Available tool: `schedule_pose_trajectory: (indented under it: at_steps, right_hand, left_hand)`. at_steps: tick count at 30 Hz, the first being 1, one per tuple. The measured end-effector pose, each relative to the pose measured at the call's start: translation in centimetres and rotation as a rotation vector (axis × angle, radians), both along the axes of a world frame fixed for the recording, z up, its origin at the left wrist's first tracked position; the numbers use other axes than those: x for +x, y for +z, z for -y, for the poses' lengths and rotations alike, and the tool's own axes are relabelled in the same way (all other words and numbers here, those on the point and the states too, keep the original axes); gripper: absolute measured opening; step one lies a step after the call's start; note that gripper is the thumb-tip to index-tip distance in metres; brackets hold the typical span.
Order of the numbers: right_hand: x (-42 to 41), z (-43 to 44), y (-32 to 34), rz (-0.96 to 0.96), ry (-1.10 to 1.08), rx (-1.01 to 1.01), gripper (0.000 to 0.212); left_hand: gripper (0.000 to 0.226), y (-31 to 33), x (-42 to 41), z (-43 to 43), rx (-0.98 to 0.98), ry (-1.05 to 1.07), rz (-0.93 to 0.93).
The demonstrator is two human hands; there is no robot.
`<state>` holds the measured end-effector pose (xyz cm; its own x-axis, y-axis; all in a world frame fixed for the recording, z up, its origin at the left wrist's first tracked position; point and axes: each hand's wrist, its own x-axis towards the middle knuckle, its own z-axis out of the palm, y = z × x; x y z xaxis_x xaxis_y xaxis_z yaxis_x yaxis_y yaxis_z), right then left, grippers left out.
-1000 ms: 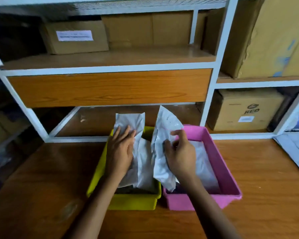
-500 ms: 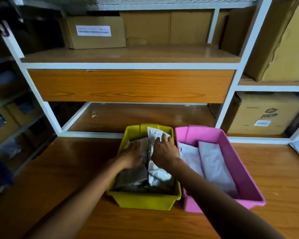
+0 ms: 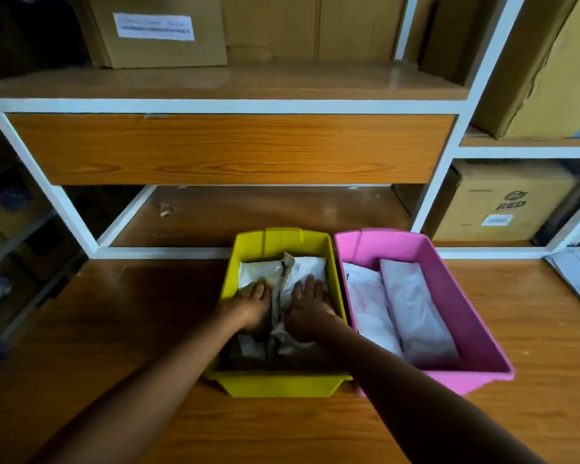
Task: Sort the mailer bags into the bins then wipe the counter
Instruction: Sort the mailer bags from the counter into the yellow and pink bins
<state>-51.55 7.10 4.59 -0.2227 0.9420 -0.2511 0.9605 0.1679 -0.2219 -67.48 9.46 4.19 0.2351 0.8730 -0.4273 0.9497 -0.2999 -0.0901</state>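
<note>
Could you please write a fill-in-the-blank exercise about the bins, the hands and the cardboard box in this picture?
1. The yellow bin stands to the ____ of the pink bin.
2. The left hand and the right hand press flat on mailer bags in the ____ bin.
3. The cardboard box just beyond the pink bin bears the word ____.
Missing words: left; yellow; RED.

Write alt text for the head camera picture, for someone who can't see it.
The left hand and right hand press flat on white mailer bags in a yellow bin on a wooden counter. A pink bin on its right holds two more bags. White-framed shelves with cardboard boxes stand behind.
</note>
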Motion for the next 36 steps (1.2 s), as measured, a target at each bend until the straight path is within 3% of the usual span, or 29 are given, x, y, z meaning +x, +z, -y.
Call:
schedule_pose_trajectory:
  at_steps: [3, 7, 13, 18, 21, 27, 36]
  right_hand:
    - [0.0, -0.4, 0.5, -0.07, -0.004, -0.052, 0.082]
    - [0.4, -0.4, 3.8, -0.252, -0.071, -0.014, 0.063]
    - [7.5, 3.1, 11.8, -0.409, -0.009, 0.342, 0.074]
    - [18.2, 9.3, 15.0, -0.512, -0.12, 0.702, 0.066]
    - [25.1, 14.2, 15.4, -0.504, -0.173, 0.828, 0.059]
    - [37.4, 21.4, 13.8, -0.526, -0.301, 0.928, 0.055]
    - [50.3, 25.4, 9.2, -0.577, -0.55, 0.887, 0.047]
  left_hand:
    - [0.091, 0.8, -0.2, 0.4, 0.031, -0.025, 0.04]
    - [0.075, 3.5, -0.1, 1.3, 0.089, 0.007, 0.149]
    - [0.077, 11.7, 4.1, 4.0, 0.436, -0.018, 0.454]
    - [0.066, 15.0, 14.6, 9.0, 0.773, -0.183, 0.783]
    - [0.06, 15.1, 22.0, 12.4, 0.873, -0.239, 0.951]
    - [0.057, 13.6, 36.7, 17.6, 0.776, -0.283, 1.138]
    - [0.056, 8.8, 49.3, 19.5, 0.601, -0.317, 1.194]
